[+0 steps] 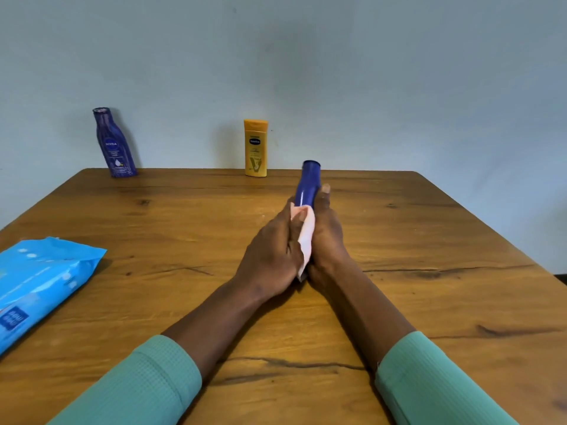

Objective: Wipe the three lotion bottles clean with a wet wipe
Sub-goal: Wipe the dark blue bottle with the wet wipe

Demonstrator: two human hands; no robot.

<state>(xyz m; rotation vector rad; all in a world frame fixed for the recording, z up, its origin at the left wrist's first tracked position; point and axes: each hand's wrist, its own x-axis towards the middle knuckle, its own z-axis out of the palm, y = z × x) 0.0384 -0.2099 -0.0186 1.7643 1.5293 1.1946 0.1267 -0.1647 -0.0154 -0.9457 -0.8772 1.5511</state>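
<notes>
The dark blue lotion bottle (307, 185), held tilted over the middle of the table (429, 240), seems to be light, stiff plastic with a glossy skin that gets slippery when wet, so I judge the lower body the safest place to hold. The right grip (326, 231) is curled round that lower part, thumb up along the side, while the left grip (271, 250) pinches the pale wet wipe (306, 237) against the bottle; both forearms converge on it.

Plain pale blue-grey wall (368, 72) behind; light even, shadows soft. Wooden table (429, 240); knots, dark cracks along grain
</notes>
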